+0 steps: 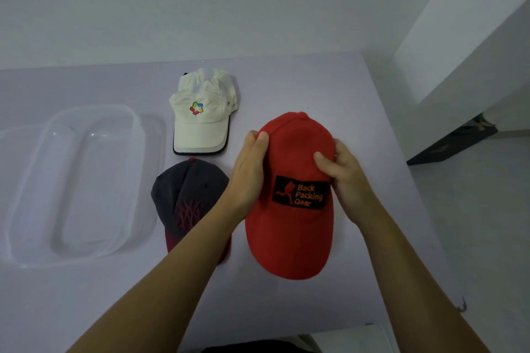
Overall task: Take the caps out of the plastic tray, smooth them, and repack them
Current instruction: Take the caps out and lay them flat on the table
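A red cap point(289, 232) with a black "Back Packing Gear" patch lies on the table, brim toward me. My left hand point(249, 169) grips the left side of its crown, thumb on top. My right hand point(342, 178) clasps the right side of the crown, fingers pressing the fabric. A dark navy cap point(186, 189) with a maroon brim lies left of the red one, partly under my left forearm. Beyond it lies a cream cap point(200, 123) with a coloured logo. The clear plastic tray point(34, 180) sits at the left with nothing in it.
The pale lilac table point(344, 89) meets a white wall at the back. Its right edge runs diagonally beside the red cap, with floor and a dark object point(453, 146) beyond. A white wall corner point(459, 37) juts in at the upper right.
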